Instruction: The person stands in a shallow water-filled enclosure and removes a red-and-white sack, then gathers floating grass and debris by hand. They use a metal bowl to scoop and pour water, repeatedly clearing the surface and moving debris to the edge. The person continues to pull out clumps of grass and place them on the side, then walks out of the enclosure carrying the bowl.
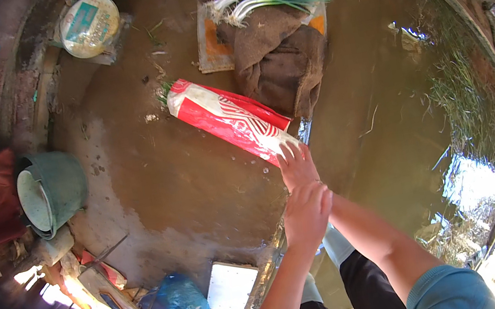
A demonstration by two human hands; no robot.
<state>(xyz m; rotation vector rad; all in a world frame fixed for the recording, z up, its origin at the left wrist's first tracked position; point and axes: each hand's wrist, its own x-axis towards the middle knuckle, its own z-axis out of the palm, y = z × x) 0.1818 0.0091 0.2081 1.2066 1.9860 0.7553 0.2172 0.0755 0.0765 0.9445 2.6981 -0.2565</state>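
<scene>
The left hand (306,213) lies over the right wrist; the right hand (297,164) covers the near end of the red-and-white package (230,123). Neither grip can be determined. The package extends forward-left, beside brown cloth (284,62).

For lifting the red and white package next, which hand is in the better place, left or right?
Probably the right hand: its fingers touch the near end of the red and white package. The left hand is farther back, over the right wrist, not on the package.
</scene>
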